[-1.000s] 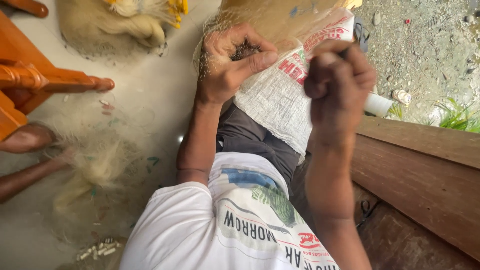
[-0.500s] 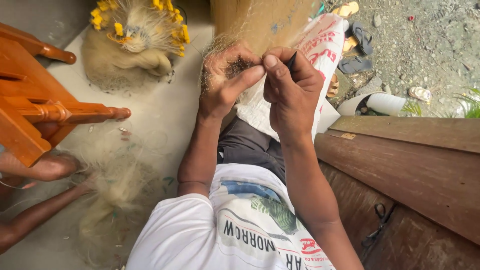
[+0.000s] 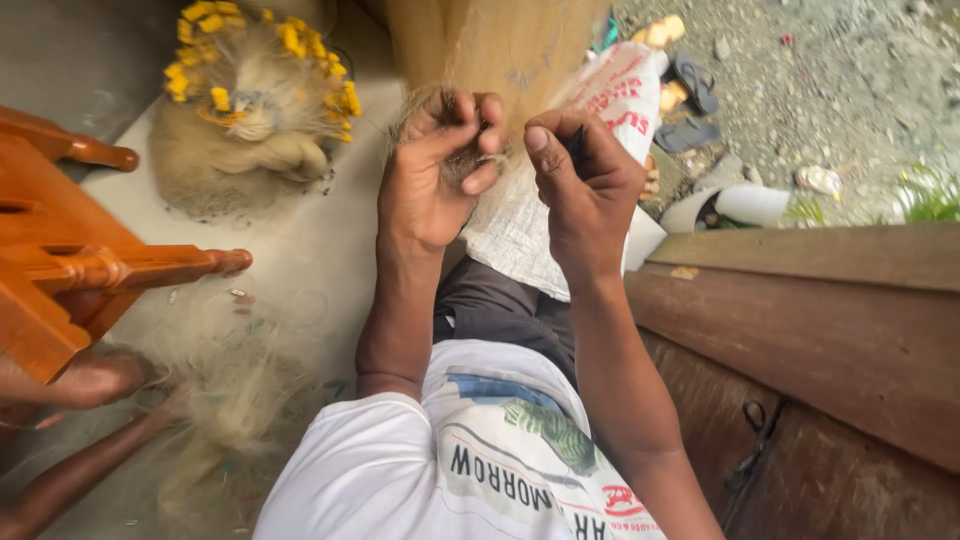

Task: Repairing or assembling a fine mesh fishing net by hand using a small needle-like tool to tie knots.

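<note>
Pinching pale net fibres [image 3: 470, 165], the left hand [image 3: 432, 180] grips them while the right hand [image 3: 580, 185], at three o'clock, clenches a dark tool [image 3: 578, 150].

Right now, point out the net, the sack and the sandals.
net [image 3: 462, 165], head view, bunched part in the left hand
sack [image 3: 520, 225], head view, white woven face on the lap
sandals [image 3: 690, 110], head view, dark straps

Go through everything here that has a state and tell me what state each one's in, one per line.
left hand: raised, fingers curled, pinching fine mesh
right hand: raised, closed on a thin dark tool
fine netting: stretched up before the hands
netting heap with yellow floats: piled on the floor
woven sack: spread over the lap
sandals: off, lying on gravel
</note>
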